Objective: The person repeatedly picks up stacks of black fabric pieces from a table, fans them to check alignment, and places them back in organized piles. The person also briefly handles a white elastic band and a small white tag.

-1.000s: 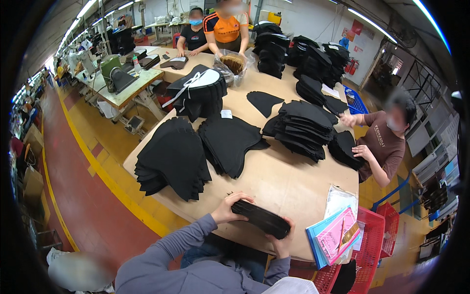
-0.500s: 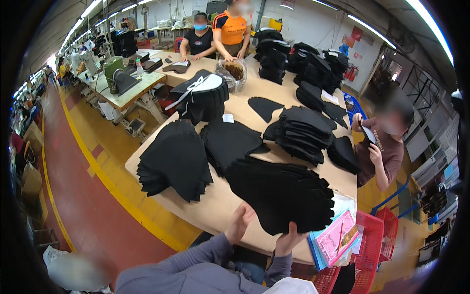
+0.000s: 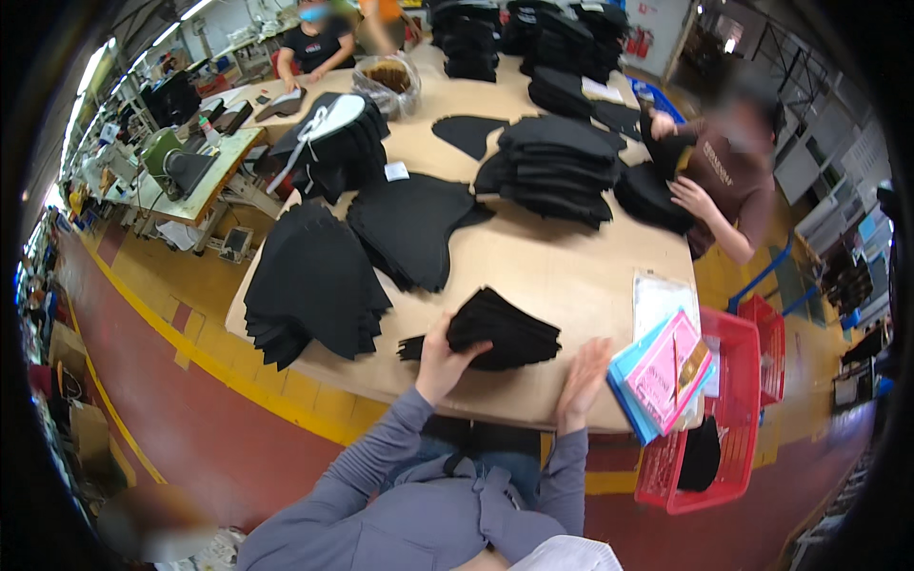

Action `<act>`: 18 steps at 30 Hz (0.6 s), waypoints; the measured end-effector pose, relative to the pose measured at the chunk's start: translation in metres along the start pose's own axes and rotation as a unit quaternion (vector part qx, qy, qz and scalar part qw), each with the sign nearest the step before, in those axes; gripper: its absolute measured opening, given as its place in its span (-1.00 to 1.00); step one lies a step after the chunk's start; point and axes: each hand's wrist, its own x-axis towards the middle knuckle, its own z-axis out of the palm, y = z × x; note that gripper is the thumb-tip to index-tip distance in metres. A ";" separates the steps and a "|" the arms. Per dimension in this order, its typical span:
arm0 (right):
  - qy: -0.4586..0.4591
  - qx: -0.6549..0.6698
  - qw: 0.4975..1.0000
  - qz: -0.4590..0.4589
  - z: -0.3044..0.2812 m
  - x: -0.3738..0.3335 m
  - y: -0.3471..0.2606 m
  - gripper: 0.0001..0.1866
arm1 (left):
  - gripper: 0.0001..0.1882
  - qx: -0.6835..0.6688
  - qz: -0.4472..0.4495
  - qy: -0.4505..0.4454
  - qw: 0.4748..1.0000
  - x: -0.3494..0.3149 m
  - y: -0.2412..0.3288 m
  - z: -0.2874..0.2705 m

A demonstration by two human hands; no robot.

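A bundle of black cut fabric pieces (image 3: 505,328) stands bunched near the table's front edge, its layered edges showing. My left hand (image 3: 449,360) grips its left end, thumb across the near side and the other fingers partly hidden behind. To the right of the bundle, my right hand (image 3: 583,381) is held open with its fingers stretched out, touching none of the pieces. Beyond my left hand lie a fanned stack of black pieces (image 3: 309,281) and another black stack (image 3: 409,228) with a small white label (image 3: 396,171) on it.
Blue and pink folders (image 3: 666,371) with a pen lie at the right table corner, above a red basket (image 3: 728,428). Thick black piles (image 3: 557,162) stand farther back. At the right, a co-worker (image 3: 733,171) handles a black piece; two others work at the far end.
The broad black stack before me is now bunched up smaller, and my left hand has taken hold of it. My right hand has come off its edge. The view has shifted downward.
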 end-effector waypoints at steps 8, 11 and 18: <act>-0.166 -0.369 0.893 -0.198 0.025 0.002 -0.015 -0.26 | -0.29 -0.123 -0.008 -0.022 0.992 0.005 0.019 -0.009; -0.133 -0.419 0.852 -0.285 0.056 0.001 -0.038 -0.22 | -0.25 -0.158 -0.024 -0.029 0.987 0.003 0.026 -0.010; -0.262 -0.486 0.751 -0.362 0.120 -0.034 -0.047 -0.07 | -0.15 -0.134 0.006 -0.045 0.990 -0.009 0.003 -0.011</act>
